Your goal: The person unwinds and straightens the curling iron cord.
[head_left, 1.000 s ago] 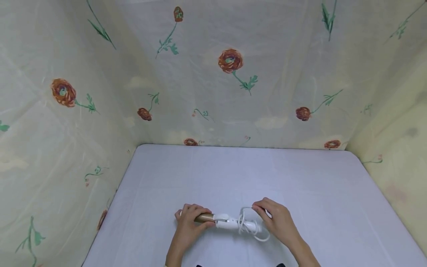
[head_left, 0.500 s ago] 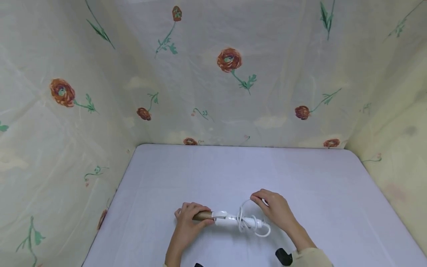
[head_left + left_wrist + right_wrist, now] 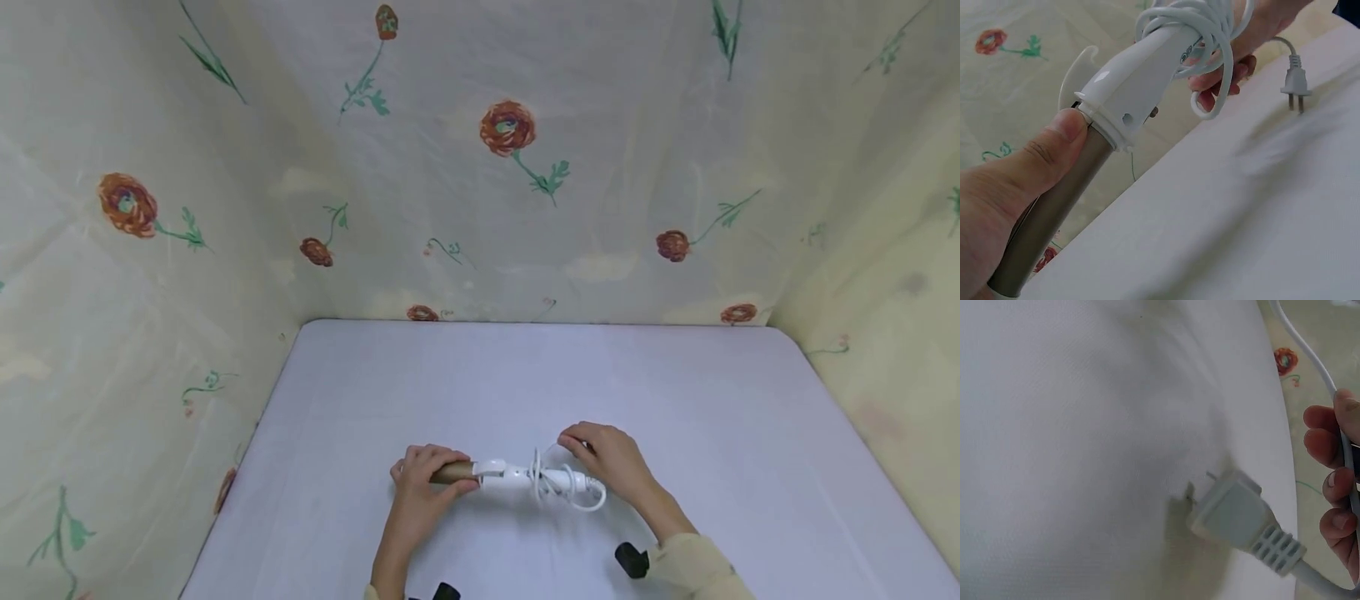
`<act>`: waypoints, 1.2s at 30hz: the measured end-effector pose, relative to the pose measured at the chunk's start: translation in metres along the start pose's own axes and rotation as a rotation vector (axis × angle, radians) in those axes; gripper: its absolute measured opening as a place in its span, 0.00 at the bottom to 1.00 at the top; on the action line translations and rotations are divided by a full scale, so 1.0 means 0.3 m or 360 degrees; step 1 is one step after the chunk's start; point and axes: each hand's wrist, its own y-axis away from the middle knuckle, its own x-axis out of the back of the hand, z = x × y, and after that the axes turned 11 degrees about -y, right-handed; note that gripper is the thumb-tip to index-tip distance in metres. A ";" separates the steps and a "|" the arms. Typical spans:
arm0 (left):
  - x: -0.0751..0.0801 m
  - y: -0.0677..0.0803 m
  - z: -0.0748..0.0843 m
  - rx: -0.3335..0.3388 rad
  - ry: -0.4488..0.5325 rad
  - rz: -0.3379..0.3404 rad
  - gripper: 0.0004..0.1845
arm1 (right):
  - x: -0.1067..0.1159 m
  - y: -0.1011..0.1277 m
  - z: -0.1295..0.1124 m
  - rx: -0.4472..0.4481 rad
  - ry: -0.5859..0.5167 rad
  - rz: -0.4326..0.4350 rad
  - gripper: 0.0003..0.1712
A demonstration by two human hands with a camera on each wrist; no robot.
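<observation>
A curling iron (image 3: 510,477) with a white handle (image 3: 1138,78) and a brownish-gold barrel (image 3: 1063,206) is held sideways over the table. My left hand (image 3: 420,485) grips the barrel, thumb close to where it joins the handle. White cord (image 3: 1213,37) is wound in loose loops round the handle. On the other side, my right hand (image 3: 611,460) pinches a stretch of that cord (image 3: 1310,353) between thumb and fingers. The two-pin plug (image 3: 1232,509) dangles from the cord below the right hand, and the left wrist view shows the plug (image 3: 1295,81) hanging free too.
A white-covered table (image 3: 465,375) lies under both hands. Pale flower-printed cloth (image 3: 600,167) rises behind it and at both sides. Black devices show at the wrists, one beside the right sleeve (image 3: 693,567).
The curling iron has risen slightly in the head view. My right hand has moved up and a little left with the cord, which is now drawn above the handle.
</observation>
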 end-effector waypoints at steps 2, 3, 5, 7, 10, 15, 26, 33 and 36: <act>-0.001 -0.005 0.004 0.0007 0.0004 0.0015 0.18 | -0.010 0.000 0.010 -0.0044 -0.0059 -0.0074 0.07; -0.002 -0.007 0.006 0.0011 0.0011 0.0022 0.18 | -0.017 0.003 0.014 -0.0073 -0.0086 -0.0121 0.08; -0.004 -0.012 0.009 0.0016 0.0011 0.0035 0.19 | -0.037 0.012 0.023 -0.0099 -0.0117 -0.0213 0.07; -0.006 -0.018 0.012 0.0009 0.0001 0.0046 0.19 | -0.061 0.029 0.030 -0.0140 -0.0161 -0.0257 0.07; -0.008 -0.027 0.014 -0.0001 -0.0029 0.0068 0.20 | -0.091 0.061 0.036 -0.0233 -0.0294 -0.0206 0.10; -0.012 -0.042 0.018 -0.0020 -0.0091 0.0116 0.19 | -0.127 0.100 0.026 -0.0426 -0.0434 -0.0043 0.18; -0.025 -0.049 0.017 -0.0085 -0.0143 0.0176 0.20 | -0.182 0.184 -0.030 -0.0129 -0.0278 0.0111 0.17; -0.023 -0.058 0.021 -0.0067 -0.0168 0.0158 0.20 | -0.189 0.219 -0.095 -0.0302 -0.0537 0.0082 0.19; -0.026 -0.061 0.016 -0.0052 -0.0189 0.0155 0.20 | -0.199 0.230 -0.119 -0.0344 -0.0625 0.0122 0.20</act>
